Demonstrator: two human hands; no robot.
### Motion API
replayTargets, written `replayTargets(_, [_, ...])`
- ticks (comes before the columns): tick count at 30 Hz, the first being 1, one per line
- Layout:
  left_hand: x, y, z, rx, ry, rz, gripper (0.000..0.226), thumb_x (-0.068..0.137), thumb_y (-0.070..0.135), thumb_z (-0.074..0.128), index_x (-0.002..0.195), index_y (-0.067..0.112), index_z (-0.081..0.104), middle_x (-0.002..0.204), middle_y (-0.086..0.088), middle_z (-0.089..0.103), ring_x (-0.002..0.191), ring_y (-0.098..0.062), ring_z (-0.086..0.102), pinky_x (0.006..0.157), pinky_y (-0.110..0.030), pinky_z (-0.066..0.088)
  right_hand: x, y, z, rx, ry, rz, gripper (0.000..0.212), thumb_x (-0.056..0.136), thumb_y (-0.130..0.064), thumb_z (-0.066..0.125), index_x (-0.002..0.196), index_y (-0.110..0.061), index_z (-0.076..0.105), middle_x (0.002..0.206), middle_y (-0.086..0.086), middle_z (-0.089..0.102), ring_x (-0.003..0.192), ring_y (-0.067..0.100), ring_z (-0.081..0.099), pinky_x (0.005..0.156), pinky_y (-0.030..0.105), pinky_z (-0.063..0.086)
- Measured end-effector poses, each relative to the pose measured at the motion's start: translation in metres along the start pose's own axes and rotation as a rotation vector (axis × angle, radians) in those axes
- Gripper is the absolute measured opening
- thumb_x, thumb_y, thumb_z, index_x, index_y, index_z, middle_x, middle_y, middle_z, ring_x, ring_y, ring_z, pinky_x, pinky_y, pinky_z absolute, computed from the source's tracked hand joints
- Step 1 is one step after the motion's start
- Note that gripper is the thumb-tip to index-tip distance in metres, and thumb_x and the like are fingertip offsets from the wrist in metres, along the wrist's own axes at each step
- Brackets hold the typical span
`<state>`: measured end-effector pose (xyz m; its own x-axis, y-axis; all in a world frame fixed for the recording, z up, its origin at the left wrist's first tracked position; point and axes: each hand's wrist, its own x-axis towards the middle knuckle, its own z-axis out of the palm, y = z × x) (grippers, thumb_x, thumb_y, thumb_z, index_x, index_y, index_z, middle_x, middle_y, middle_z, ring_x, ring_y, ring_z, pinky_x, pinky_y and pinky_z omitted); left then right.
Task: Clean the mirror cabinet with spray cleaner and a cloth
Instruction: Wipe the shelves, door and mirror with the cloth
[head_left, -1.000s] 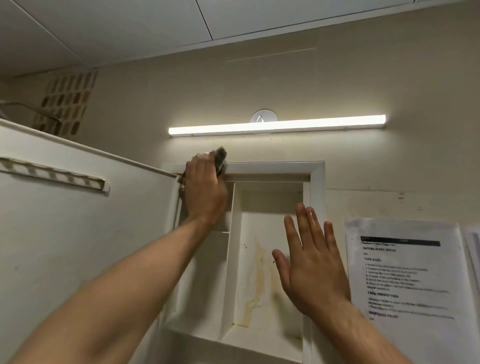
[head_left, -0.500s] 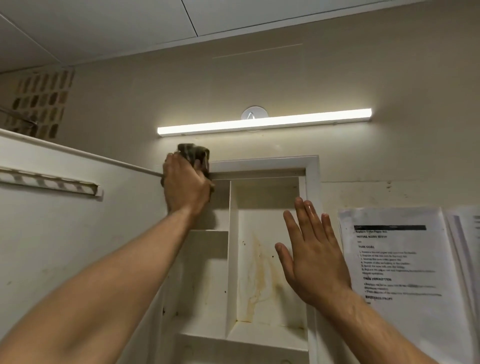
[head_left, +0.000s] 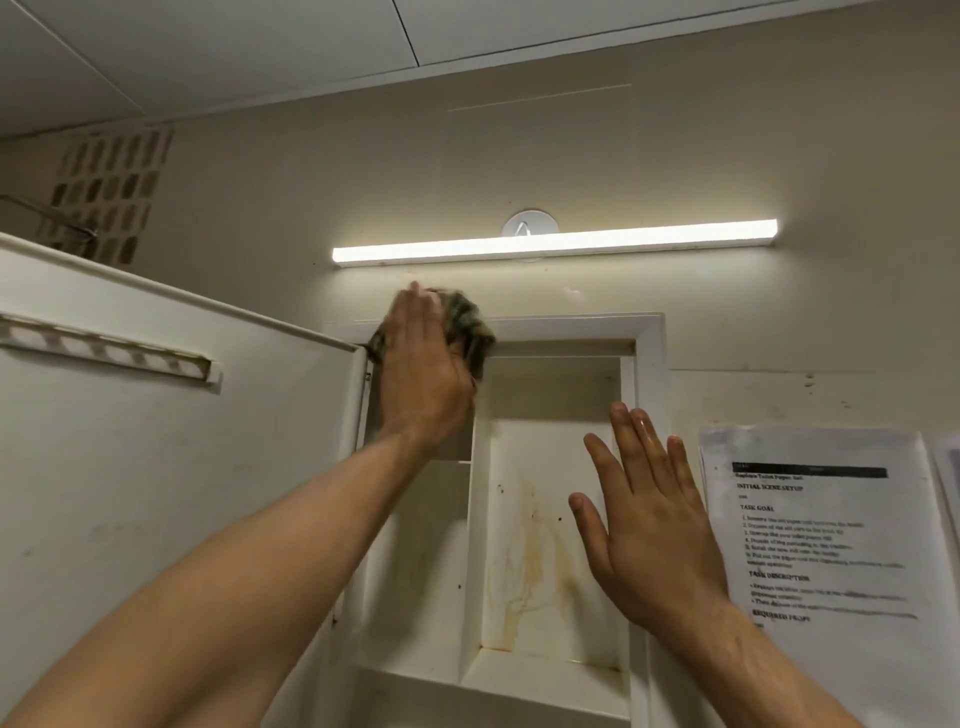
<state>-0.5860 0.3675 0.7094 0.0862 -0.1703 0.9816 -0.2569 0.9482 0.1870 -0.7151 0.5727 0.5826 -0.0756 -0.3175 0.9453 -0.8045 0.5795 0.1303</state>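
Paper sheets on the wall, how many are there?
2. One printed sheet hangs right of the cabinet; a second sheet is cut off at the right border. More may be hidden.

A lit light bar (head_left: 555, 242) runs across the beige wall (head_left: 311, 182), with a round white fitting (head_left: 530, 224) behind its middle. At right a printed sheet (head_left: 821, 545) hangs on the wall, its small text too blurred to read; another sheet's edge (head_left: 948, 467) shows just beside it. A patterned vent block (head_left: 104, 192), possibly, sits upper left under the white ceiling (head_left: 208, 52).
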Motion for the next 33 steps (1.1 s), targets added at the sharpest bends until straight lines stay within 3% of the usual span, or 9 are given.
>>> replayTargets(2, [0.009, -0.010, -0.007, 0.037, 0.084, -0.304, 0.064, 0.109, 0.032, 0.031, 0.163, 0.003, 0.013, 0.173, -0.013, 0.005, 0.160, -0.028, -0.001, 0.131, -0.042, 0.000, 0.001, -0.001, 0.001, -0.006, 0.003, 0.003, 0.070, 0.102, -0.058, 0.018, 0.161, -0.023, 0.032, 0.174, 0.002, -0.005, 0.160, 0.018, -0.010, 0.130, 0.048, 0.003])
replayTargets(4, [0.001, 0.002, -0.002, 0.064, 0.091, -0.370, 0.067, 0.109, 0.034, 0.029, 0.162, 0.001, 0.004, 0.173, -0.014, -0.001, 0.160, -0.028, -0.006, 0.130, -0.041, -0.005, 0.000, -0.002, 0.001, -0.009, 0.016, 0.012, 0.070, 0.102, -0.057, 0.018, 0.160, -0.021, 0.035, 0.174, 0.004, -0.001, 0.160, 0.020, -0.006, 0.129, 0.051, 0.008])
replayTargets(9, [-0.012, -0.002, 0.007, 0.046, -0.104, 0.264, 0.071, 0.106, 0.028, 0.038, 0.164, 0.014, -0.001, 0.173, -0.006, -0.006, 0.158, -0.018, -0.013, 0.130, -0.042, -0.006, -0.002, -0.001, 0.002, 0.022, 0.033, -0.009, 0.068, 0.103, -0.056, 0.022, 0.159, -0.021, 0.036, 0.174, 0.002, 0.001, 0.160, 0.018, -0.006, 0.130, 0.049, 0.007])
replayTargets(14, [0.008, 0.016, 0.009, -0.002, 0.090, -0.175, 0.062, 0.106, 0.034, 0.026, 0.163, 0.012, 0.022, 0.173, -0.011, 0.010, 0.160, -0.028, 0.000, 0.130, -0.047, -0.002, -0.002, -0.004, 0.002, 0.051, 0.077, 0.024, 0.068, 0.103, -0.055, 0.023, 0.161, -0.020, 0.031, 0.174, 0.000, 0.002, 0.160, 0.014, -0.007, 0.130, 0.041, -0.002])
replayTargets(16, [0.003, 0.043, 0.019, 0.004, 0.019, 0.001, 0.060, 0.107, 0.040, 0.027, 0.162, 0.018, 0.024, 0.172, -0.010, 0.012, 0.160, -0.028, 0.002, 0.130, -0.048, -0.004, -0.001, -0.004, 0.002, 0.063, 0.097, 0.024, 0.068, 0.104, -0.050, 0.026, 0.162, -0.015, 0.030, 0.174, 0.003, 0.006, 0.161, 0.016, -0.001, 0.129, 0.040, 0.000])
replayTargets(20, [-0.008, 0.066, 0.033, 0.131, -0.161, 0.510, 0.070, 0.106, 0.048, 0.030, 0.165, 0.023, 0.002, 0.174, -0.005, -0.005, 0.160, -0.023, -0.010, 0.127, -0.042, -0.012, -0.003, -0.005, -0.002, 0.032, 0.111, 0.061, 0.072, 0.102, -0.042, 0.030, 0.164, -0.008, 0.018, 0.174, 0.007, 0.004, 0.161, 0.020, 0.000, 0.129, 0.042, 0.002])
replayTargets(26, [-0.007, 0.101, 0.042, -0.030, 0.052, -0.072, 0.057, 0.109, 0.039, 0.031, 0.161, 0.016, 0.028, 0.171, -0.010, 0.018, 0.160, -0.029, 0.006, 0.129, -0.048, -0.005, -0.010, -0.007, 0.003, 0.065, 0.137, 0.107, 0.073, 0.099, -0.041, 0.033, 0.164, -0.011, 0.017, 0.174, 0.006, 0.000, 0.161, 0.018, -0.004, 0.129, 0.041, 0.002])
replayTargets(30, [-0.008, 0.134, 0.047, -0.015, -0.163, 0.553, 0.061, 0.106, 0.049, 0.023, 0.160, 0.022, 0.032, 0.164, -0.006, 0.036, 0.153, -0.027, 0.028, 0.126, -0.041, 0.005, -0.012, -0.004, 0.006, 0.061, 0.220, 0.172, 0.071, 0.096, -0.027, 0.041, 0.162, -0.006, 0.025, 0.173, 0.011, 0.008, 0.161, 0.023, 0.002, 0.130, 0.046, 0.011])
replayTargets(33, [0.011, 0.110, 0.041, 0.064, -0.198, 0.628, 0.060, 0.108, 0.052, 0.028, 0.161, 0.025, 0.027, 0.163, -0.006, 0.039, 0.150, -0.027, 0.034, 0.123, -0.040, 0.010, -0.015, -0.004, 0.008, 0.102, 0.276, 0.237, 0.067, 0.094, -0.021, 0.046, 0.157, -0.004, 0.032, 0.172, 0.014, 0.016, 0.160, 0.026, 0.007, 0.129, 0.049, 0.015])
